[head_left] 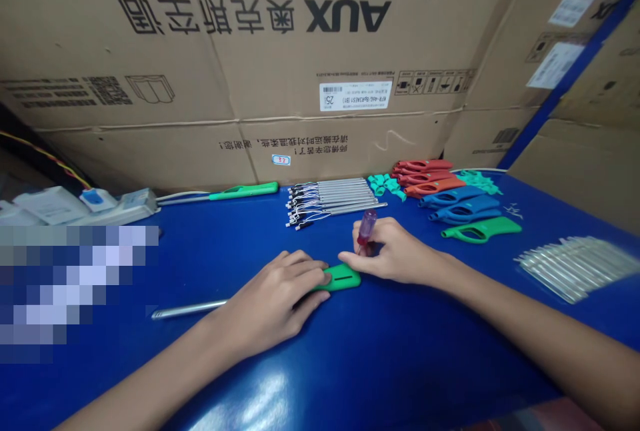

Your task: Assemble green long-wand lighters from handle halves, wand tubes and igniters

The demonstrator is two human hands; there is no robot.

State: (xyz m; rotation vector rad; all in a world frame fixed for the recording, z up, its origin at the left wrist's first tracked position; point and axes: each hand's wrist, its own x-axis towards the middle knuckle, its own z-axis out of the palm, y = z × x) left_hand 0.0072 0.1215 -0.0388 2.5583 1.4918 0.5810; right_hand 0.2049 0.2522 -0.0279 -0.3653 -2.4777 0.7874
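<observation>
My left hand point(287, 291) is closed over a green lighter body point(345, 277) lying on the blue table. Its slotted end shows to the right of my fingers. A metal tube point(190, 309) sticks out to the left from under that hand. In my right hand point(387, 251), just right of the green end, is a small screwdriver with a purple and red handle point(367, 224). The screwdriver stands nearly upright, its tip by my thumb; whether it touches the green body cannot be made out.
Behind lie metal tubes with wired ends point(345, 192), teal caps point(385, 184), red casings point(425, 176), blue casings point(465, 204) and a green casing point(483, 229). Clear-wrapped strips point(575, 268) are at right. A green lighter point(245, 190) and power strip point(135, 204) sit back left, before cardboard point(280, 84).
</observation>
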